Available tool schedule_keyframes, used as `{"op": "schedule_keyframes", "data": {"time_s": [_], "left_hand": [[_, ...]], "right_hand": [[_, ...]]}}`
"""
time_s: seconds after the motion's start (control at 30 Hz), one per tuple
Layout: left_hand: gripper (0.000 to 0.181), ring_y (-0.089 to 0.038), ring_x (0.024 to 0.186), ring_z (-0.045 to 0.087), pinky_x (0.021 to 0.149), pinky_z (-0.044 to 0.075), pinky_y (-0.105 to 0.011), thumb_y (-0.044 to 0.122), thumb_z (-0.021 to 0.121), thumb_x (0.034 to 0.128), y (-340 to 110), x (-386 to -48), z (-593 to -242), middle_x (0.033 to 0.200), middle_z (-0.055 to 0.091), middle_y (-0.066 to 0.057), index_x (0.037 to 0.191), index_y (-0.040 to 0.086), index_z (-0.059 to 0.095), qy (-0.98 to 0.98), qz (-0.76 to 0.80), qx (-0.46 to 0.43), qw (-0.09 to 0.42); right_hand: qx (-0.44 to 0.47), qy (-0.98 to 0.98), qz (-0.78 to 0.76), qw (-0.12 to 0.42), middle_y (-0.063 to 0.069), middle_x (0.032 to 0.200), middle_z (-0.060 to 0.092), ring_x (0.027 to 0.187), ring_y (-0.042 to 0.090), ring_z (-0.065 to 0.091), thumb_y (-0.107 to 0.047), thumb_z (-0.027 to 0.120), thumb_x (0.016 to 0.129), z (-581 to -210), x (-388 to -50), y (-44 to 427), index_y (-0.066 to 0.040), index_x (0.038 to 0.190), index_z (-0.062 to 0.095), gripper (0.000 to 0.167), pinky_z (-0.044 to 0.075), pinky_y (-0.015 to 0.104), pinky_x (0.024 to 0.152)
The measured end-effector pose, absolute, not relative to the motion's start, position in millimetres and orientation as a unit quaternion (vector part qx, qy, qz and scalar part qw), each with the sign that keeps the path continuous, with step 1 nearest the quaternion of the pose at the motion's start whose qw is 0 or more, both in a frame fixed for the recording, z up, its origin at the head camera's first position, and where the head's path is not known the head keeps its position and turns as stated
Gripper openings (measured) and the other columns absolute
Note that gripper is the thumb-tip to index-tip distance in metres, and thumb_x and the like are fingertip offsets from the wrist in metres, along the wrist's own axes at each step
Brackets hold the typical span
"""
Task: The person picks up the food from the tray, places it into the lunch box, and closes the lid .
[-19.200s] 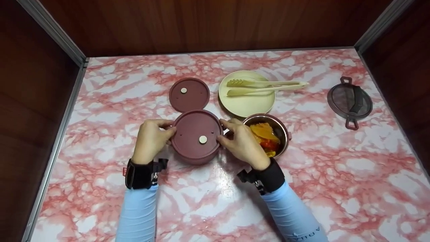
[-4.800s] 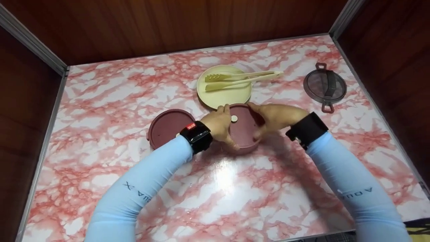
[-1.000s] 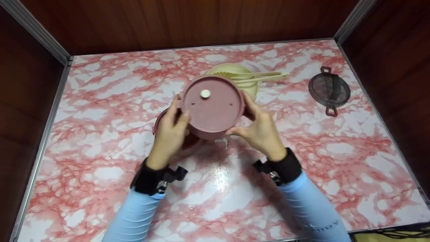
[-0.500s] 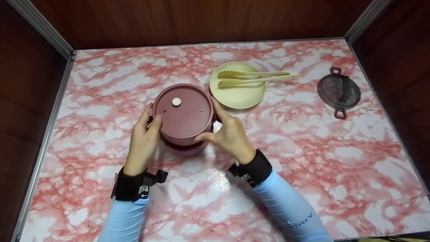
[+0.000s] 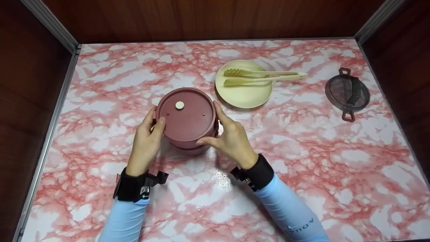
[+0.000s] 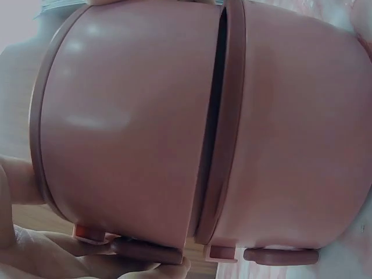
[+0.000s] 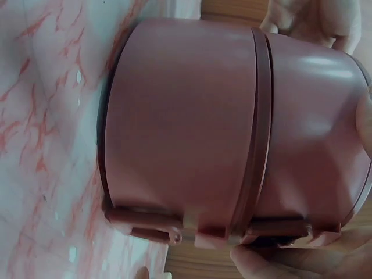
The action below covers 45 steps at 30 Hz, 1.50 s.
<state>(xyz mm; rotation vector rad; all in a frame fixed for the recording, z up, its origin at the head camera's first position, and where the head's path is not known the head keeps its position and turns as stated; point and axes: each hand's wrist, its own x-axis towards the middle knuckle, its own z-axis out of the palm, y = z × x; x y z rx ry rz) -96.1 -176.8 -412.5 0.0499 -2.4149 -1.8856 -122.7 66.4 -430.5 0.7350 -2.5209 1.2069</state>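
Observation:
In the head view a dusky-red lidded round food container (image 5: 188, 124) with a small cream knob sits atop a second one. My left hand (image 5: 146, 144) holds its left side, thumb by the lid rim. My right hand (image 5: 233, 139) grips the right side, thumb at the front. Below, the lower container (image 6: 302, 128) stands on the table, mostly hidden from above. The left wrist view shows a dark narrow gap between the upper container's base and the lower lid (image 6: 226, 122). Side clips (image 7: 145, 224) show in the right wrist view.
Behind and to the right, a pale yellow plate (image 5: 245, 97) bears cream tongs (image 5: 258, 77) whose handle end overhangs its rim. Farther right lies a dark transparent lid (image 5: 347, 94) with two loop handles. Brown panels (image 5: 215, 20) wall in the marbled table (image 5: 319, 188).
Earlier, one container stood uncovered with orange food inside, a loose lid lying behind. It got covered, then both hands lifted it and brought it left over the other container, where it now sits.

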Motion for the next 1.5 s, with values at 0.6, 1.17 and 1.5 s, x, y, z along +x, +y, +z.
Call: {"op": "schedule_keyframes", "data": {"time_s": [0.6, 1.17, 1.5], "left_hand": [[0.053, -0.011, 0.133, 0.044, 0.106, 0.041, -0.027, 0.027, 0.053, 0.1033, -179.2, -96.4, -421.3, 0.148, 0.047, -0.01, 0.15, 0.005, 0.04, -0.794, -0.605, -0.007, 0.051], [0.051, -0.02, 0.125, 0.051, 0.104, 0.044, -0.036, 0.03, 0.049, 0.1049, -183.2, -100.9, -434.7, 0.139, 0.053, -0.013, 0.149, 0.006, 0.041, -0.764, -0.645, 0.0, -0.006], [0.055, -0.025, 0.129, 0.047, 0.106, 0.042, -0.041, 0.039, 0.045, 0.105, -182.2, -103.2, -440.8, 0.142, 0.047, -0.016, 0.148, 0.005, 0.037, -0.765, -0.643, 0.015, -0.033]], "right_hand": [[0.282, -0.863, 0.404, 0.111, 0.017, 0.124, 0.066, 0.107, 0.025, 0.067, -0.04, 0.087, 0.068, -434.8, -127.1, 81.2, -0.002, 0.153, 0.033, 0.108, 0.051, 0.031, 0.094], [0.254, -0.786, 0.563, -0.033, 0.019, 0.133, 0.058, 0.118, 0.024, 0.061, -0.017, 0.09, 0.067, -447.6, -138.3, 82.4, -0.008, 0.156, 0.03, 0.107, 0.052, 0.035, 0.094], [0.23, -0.798, 0.554, -0.058, 0.011, 0.138, 0.057, 0.118, 0.021, 0.06, -0.028, 0.089, 0.069, -449.0, -140.2, 83.5, -0.012, 0.155, 0.032, 0.104, 0.051, 0.035, 0.095]]}}
